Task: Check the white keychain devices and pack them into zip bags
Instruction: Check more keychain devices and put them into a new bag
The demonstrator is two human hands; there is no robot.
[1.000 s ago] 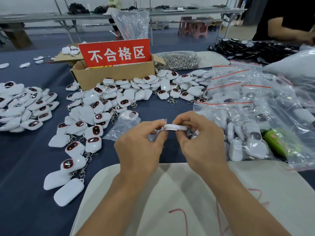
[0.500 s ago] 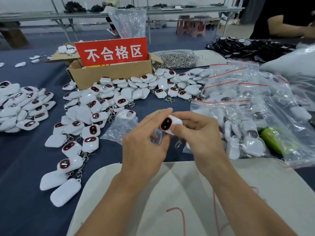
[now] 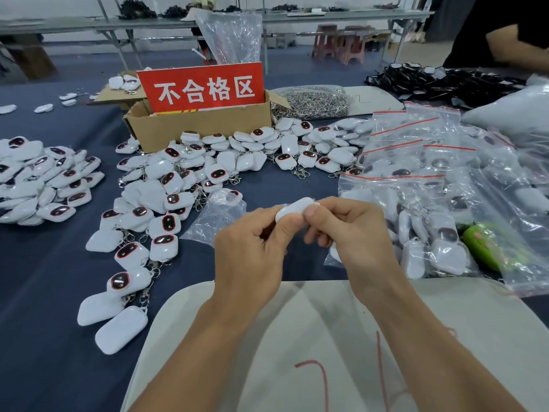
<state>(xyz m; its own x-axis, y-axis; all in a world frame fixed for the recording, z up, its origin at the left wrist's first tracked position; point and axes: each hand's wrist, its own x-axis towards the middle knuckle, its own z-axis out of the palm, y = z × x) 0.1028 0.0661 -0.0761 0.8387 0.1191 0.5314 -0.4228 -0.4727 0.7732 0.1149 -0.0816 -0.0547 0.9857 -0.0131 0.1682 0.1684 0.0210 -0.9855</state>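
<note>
I hold one white keychain device [image 3: 292, 210] above the table's middle, its plain white back turned up. My left hand [image 3: 252, 251] pinches its near end with the thumb. My right hand [image 3: 347, 230] grips its far end with curled fingers. A heap of loose white devices with dark red-rimmed windows [image 3: 166, 197] lies to the left and ahead. A clear zip bag [image 3: 214, 215] with one device in it lies just behind my left hand. Filled zip bags with red strips [image 3: 416, 179] are piled on the right.
A cardboard box with a red sign [image 3: 202, 114] stands at the back centre. Metal key rings [image 3: 312, 102] lie heaped beside it. A second heap of devices [image 3: 35, 179] is at far left. A white cloth [image 3: 326, 337] lies under my forearms. Another person's arm [image 3: 517, 46] is at top right.
I have turned the device over between my fingers: half a second ago its dark window faced me, now its white back shows. Both hands stay in the same place.
</note>
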